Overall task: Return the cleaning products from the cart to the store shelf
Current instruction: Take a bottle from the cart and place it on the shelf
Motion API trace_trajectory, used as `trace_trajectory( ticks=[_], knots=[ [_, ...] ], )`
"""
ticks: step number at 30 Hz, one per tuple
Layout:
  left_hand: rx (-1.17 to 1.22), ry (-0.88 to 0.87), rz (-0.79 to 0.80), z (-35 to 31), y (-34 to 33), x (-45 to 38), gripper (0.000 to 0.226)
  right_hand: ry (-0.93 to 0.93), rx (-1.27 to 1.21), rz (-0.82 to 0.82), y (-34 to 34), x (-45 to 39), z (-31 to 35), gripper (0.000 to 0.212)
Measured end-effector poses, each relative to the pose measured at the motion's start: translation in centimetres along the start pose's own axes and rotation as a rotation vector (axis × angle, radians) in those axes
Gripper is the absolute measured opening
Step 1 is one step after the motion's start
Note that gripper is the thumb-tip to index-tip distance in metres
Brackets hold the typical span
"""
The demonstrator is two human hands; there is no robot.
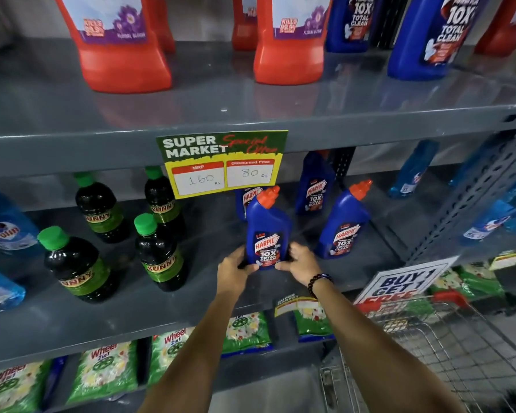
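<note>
Holding the blue bottle [267, 234] upright near the shelf [191, 296] front edge, left hand [234, 268] and right hand [300, 260] grip its base; rigid, slick plastic, probably liquid-heavy.

Middle shelf: four blue Harpic bottles [267, 234], four green-capped Sunny bottles [158, 254]; two price signs [222, 163].

Bare forearms; dark beaded bracelet [318, 282] on the right wrist.

The bottle [267, 231] I held was blue with an orange cap; the shelf [191, 305] was grey, its neighbours green-capped.
</note>
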State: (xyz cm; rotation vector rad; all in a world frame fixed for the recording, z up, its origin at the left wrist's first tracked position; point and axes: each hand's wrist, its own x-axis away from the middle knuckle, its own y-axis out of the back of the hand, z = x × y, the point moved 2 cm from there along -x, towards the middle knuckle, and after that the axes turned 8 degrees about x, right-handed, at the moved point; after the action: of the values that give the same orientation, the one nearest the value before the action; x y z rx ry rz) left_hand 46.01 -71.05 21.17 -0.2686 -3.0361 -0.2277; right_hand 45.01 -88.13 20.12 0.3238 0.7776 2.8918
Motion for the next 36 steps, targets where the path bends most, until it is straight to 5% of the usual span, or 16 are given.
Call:
trace_trajectory(
  ticks=[36],
  knots=[
    [0.069,0.048,-0.082,0.6,-0.8,1.5,0.046,0.068,0.135,0.019,0.5,0.6,-0.4,0.054]
  ],
)
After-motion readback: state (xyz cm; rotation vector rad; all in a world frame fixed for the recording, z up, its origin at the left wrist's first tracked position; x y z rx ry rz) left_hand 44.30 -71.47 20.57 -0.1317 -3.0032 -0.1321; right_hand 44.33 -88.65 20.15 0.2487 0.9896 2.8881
